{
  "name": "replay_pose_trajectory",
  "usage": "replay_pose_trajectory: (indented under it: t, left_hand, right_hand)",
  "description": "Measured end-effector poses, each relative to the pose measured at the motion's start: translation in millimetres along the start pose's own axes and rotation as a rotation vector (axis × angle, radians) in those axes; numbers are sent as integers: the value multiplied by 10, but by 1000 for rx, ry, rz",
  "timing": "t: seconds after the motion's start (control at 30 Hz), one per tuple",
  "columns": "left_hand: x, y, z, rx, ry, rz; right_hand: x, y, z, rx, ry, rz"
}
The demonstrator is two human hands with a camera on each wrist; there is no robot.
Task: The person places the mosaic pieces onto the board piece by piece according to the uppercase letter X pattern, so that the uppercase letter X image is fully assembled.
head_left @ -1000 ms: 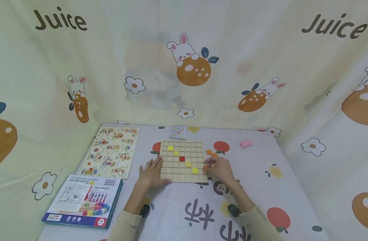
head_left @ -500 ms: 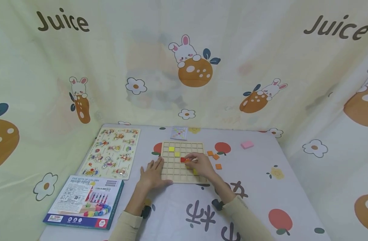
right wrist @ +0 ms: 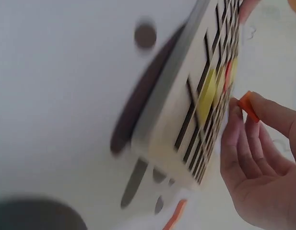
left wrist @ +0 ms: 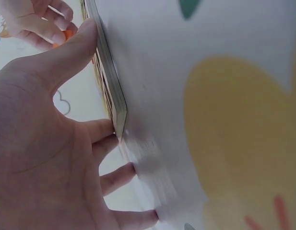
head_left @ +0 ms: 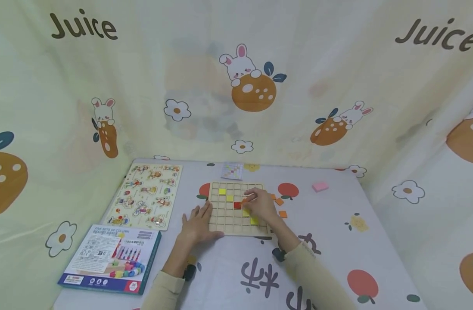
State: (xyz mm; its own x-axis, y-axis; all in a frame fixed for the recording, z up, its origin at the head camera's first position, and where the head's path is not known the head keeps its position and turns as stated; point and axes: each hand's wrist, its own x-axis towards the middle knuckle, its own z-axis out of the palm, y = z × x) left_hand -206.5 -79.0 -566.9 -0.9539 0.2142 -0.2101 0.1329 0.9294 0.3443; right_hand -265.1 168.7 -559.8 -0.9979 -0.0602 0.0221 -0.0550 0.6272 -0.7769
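Note:
A wooden grid board (head_left: 221,218) lies on the cloth-covered table. Along its diagonal sit a red tile (head_left: 237,205) and several yellow tiles (head_left: 222,191). My left hand (head_left: 197,226) rests with spread fingers at the board's left side, the thumb along its front edge. Over the right half of the board, my right hand (head_left: 261,209) pinches an orange tile (right wrist: 248,106) between thumb and fingertips, just above and right of the red tile. It partly covers the yellow tiles near the front right.
Three loose orange tiles (head_left: 283,214) lie right of the board. A small pattern card (head_left: 231,171) is behind it, and a pink block (head_left: 320,186) lies further right. On the left are a picture puzzle board (head_left: 149,198) and a boxed bead set (head_left: 108,258).
My right hand has carried the orange tile from beside the board's right edge to over its middle, then slightly further back. My left hand has stayed at the board's left side.

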Motion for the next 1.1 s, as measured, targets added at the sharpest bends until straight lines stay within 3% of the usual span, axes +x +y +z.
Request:
replay_pose_trajectory:
  t: [0.17, 0.33, 0.63, 0.93, 1.1]
  left_hand:
    - [-36, 29, -56, -17, -3, 7]
    - [-66, 42, -59, -2, 0, 12]
    - [-28, 24, -55, 0, 11, 14]
    - [-17, 9, -26, -7, 14, 17]
    - [-26, 16, -37, -6, 28, 12]
  right_hand:
    - [187, 129, -95, 8, 88, 32]
    - [324, 236, -175, 10, 98, 53]
    - [534, 344, -246, -34, 38, 59]
    - [604, 322, -258, -79, -31, 46]
    - [634, 308, -245, -106, -23, 47]
